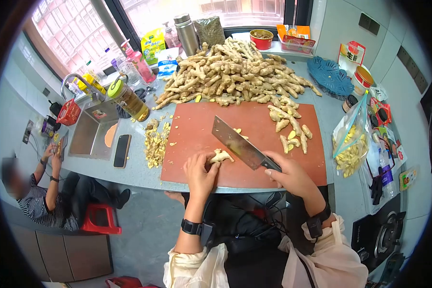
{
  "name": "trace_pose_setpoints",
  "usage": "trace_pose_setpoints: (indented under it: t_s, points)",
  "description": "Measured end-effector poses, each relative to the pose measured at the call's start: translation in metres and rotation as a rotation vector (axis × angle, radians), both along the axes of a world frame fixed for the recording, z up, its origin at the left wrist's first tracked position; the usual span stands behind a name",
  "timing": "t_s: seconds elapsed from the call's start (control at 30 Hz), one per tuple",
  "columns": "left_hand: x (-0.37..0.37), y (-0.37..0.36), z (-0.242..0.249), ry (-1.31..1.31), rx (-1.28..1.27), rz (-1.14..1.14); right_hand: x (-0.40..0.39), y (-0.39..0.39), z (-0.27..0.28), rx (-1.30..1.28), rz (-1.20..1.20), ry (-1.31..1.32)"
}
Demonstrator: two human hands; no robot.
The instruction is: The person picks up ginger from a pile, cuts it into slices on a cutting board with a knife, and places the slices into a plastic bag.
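Note:
On the reddish cutting board (192, 129), my left hand (200, 173) has its fingers pressed on a small piece of ginger (221, 156). My right hand (293, 176) is closed round the dark handle of a cleaver (237, 144), whose wide blade points up and left above the board, to the right of the ginger piece and apart from it. Several ginger roots (285, 115) lie at the board's right side. Behind the board rises a large heap of ginger (235, 72). Small yellowish scraps (156, 144) are piled along the board's left edge.
A phone (122, 151), a sink (93, 129) and a green-lidded jar (129, 100) are to the left. At the right are a plastic bag of ginger pieces (351, 149) and a blue tray (330, 76). A person (50, 201) sits at the far left on a red stool (101, 218).

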State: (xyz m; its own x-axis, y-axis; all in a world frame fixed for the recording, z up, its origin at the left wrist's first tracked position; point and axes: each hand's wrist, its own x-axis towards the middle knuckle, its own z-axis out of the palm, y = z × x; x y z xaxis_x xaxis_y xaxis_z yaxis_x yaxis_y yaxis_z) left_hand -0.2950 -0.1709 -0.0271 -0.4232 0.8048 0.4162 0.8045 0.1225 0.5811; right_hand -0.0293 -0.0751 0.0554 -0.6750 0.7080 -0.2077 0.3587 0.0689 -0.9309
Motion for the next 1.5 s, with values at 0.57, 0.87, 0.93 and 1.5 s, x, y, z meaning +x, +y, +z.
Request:
trace_pose_setpoints:
  t_s: [0.57,0.87,0.93,1.5]
  points:
    - [0.009,0.003,-0.004,-0.055,0.112,-0.006,-0.01,-0.011,0.036,0.278,0.038,-0.165]
    - [0.007,0.004,-0.007,-0.046,0.084,-0.003,-0.015,-0.013,0.032,0.473,0.097,-0.206]
    - [0.008,0.003,-0.007,-0.045,0.083,-0.003,-0.014,-0.013,0.028,0.524,0.128,-0.312]
    - [0.007,0.006,-0.007,-0.026,0.129,-0.01,-0.035,0.002,0.053,0.466,0.294,-0.609]
